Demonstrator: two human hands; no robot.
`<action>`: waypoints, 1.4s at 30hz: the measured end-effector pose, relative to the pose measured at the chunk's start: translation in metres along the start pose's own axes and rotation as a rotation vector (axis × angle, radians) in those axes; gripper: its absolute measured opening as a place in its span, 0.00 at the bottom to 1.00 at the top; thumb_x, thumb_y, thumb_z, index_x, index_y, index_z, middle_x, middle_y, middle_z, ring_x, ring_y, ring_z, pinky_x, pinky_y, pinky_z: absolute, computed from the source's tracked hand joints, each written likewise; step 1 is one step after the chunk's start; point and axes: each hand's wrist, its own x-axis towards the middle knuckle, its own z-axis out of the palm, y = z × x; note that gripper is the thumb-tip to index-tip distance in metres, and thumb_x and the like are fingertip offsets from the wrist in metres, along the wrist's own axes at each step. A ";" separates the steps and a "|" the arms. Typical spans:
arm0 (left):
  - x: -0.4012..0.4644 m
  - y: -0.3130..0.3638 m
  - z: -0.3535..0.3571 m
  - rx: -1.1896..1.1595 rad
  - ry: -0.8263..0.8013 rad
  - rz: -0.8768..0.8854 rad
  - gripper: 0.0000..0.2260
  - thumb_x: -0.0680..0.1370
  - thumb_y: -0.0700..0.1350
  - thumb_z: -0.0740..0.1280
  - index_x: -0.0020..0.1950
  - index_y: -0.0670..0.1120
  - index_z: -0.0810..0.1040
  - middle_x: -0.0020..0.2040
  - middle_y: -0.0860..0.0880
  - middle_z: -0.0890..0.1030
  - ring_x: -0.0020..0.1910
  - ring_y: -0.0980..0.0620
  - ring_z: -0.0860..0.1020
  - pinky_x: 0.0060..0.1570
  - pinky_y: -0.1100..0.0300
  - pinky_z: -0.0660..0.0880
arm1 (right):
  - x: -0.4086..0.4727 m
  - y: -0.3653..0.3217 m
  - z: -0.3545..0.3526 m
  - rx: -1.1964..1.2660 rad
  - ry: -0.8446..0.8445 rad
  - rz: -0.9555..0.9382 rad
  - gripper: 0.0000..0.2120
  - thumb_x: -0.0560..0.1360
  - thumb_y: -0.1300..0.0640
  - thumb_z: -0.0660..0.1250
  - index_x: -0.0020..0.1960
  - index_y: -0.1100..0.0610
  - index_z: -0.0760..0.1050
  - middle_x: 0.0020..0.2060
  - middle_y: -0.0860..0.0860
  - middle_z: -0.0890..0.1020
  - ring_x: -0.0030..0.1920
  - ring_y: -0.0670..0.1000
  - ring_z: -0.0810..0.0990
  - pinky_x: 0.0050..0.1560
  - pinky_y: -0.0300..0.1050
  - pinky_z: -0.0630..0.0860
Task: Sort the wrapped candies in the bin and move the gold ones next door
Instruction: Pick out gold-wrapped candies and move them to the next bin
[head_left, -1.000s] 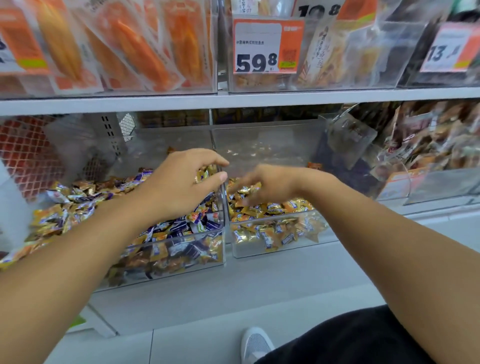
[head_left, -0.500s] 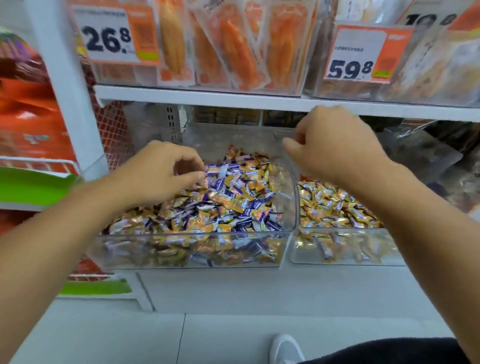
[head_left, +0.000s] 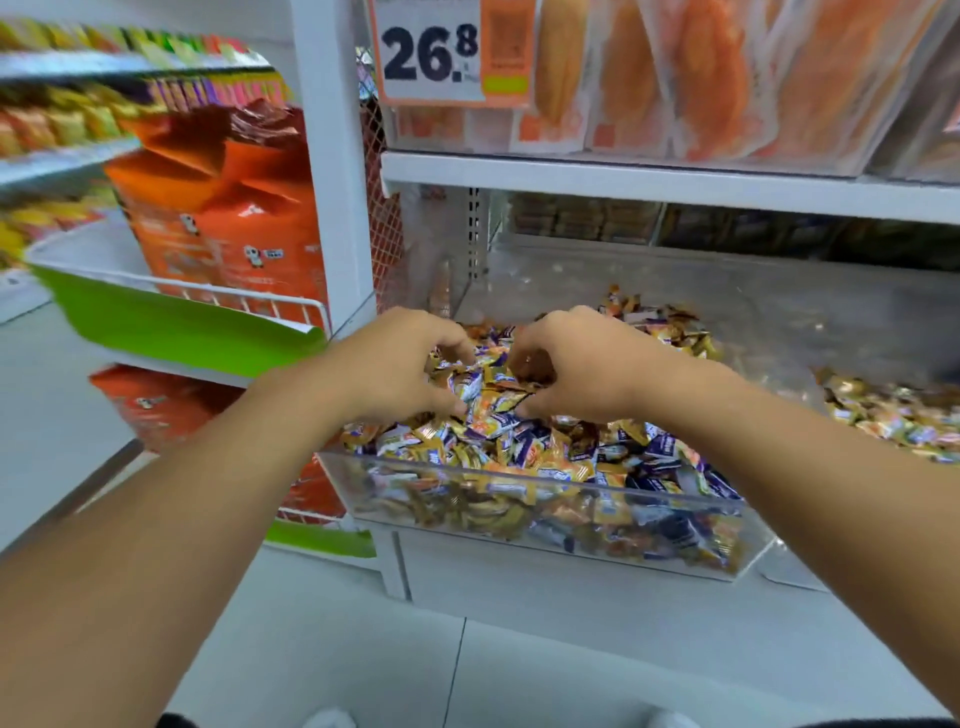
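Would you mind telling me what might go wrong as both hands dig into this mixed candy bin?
The heap of wrapped candies rises above the clear plastic bin's low front wall, so pieces could spill over it. Gold and purple wrappers lie tangled between the left hand and right hand, so a purple one may get carried to the neighbouring gold pile.

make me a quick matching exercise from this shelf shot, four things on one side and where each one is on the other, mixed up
Things:
1. price tag reading 26.8
2. orange bags
3. gold candies bin
4. both hands: left hand, right hand

Places:
A. at the far right edge, beside the mixed bin
B. on top of the candy pile in the clear mixed bin
C. on the front of the upper shelf
D. in the wire rack to the left of the white upright

Pairs: 1-C, 2-D, 3-A, 4-B
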 end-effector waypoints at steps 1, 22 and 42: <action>0.002 0.001 0.003 -0.012 -0.008 0.031 0.16 0.69 0.55 0.78 0.55 0.55 0.82 0.46 0.58 0.76 0.43 0.61 0.73 0.43 0.61 0.68 | 0.003 0.000 0.002 0.012 -0.006 -0.005 0.21 0.70 0.44 0.77 0.59 0.50 0.80 0.52 0.50 0.82 0.53 0.53 0.79 0.53 0.52 0.79; 0.004 -0.001 0.009 -0.264 0.268 -0.052 0.11 0.70 0.51 0.78 0.38 0.49 0.78 0.40 0.50 0.82 0.43 0.49 0.79 0.43 0.52 0.76 | 0.003 0.015 0.005 0.188 0.186 -0.014 0.02 0.76 0.59 0.72 0.45 0.56 0.83 0.39 0.48 0.84 0.38 0.46 0.81 0.43 0.42 0.80; 0.022 0.010 0.031 0.088 -0.058 0.045 0.09 0.80 0.53 0.66 0.49 0.48 0.81 0.46 0.46 0.82 0.47 0.48 0.77 0.48 0.50 0.76 | -0.007 0.019 -0.006 0.246 0.221 0.183 0.07 0.73 0.49 0.75 0.43 0.53 0.85 0.37 0.46 0.84 0.36 0.44 0.81 0.37 0.40 0.76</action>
